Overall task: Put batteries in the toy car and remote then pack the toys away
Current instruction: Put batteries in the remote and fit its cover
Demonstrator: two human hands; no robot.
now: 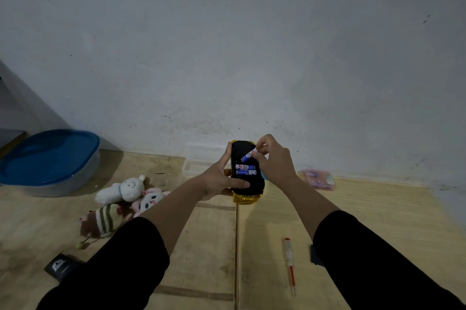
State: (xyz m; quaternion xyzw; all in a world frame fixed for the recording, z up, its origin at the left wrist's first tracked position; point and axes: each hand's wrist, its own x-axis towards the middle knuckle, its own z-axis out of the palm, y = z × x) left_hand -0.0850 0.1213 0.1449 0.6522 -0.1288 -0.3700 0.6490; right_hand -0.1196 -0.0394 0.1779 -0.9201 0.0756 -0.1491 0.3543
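Black sleeves lead up to the toy car [248, 183], gripped belly-up above the floor by the left hand [219, 181]; two batteries [245, 169] are seated. A third battery [249, 154], pinched tilted by the right hand [273, 159], could be seated reversed or slip out.

Left hand [219, 182] gripping, right hand [273, 158] pinching (both arms outstretched)

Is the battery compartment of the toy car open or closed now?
Open. The toy car is upside down and two batteries lie uncovered in its underside.
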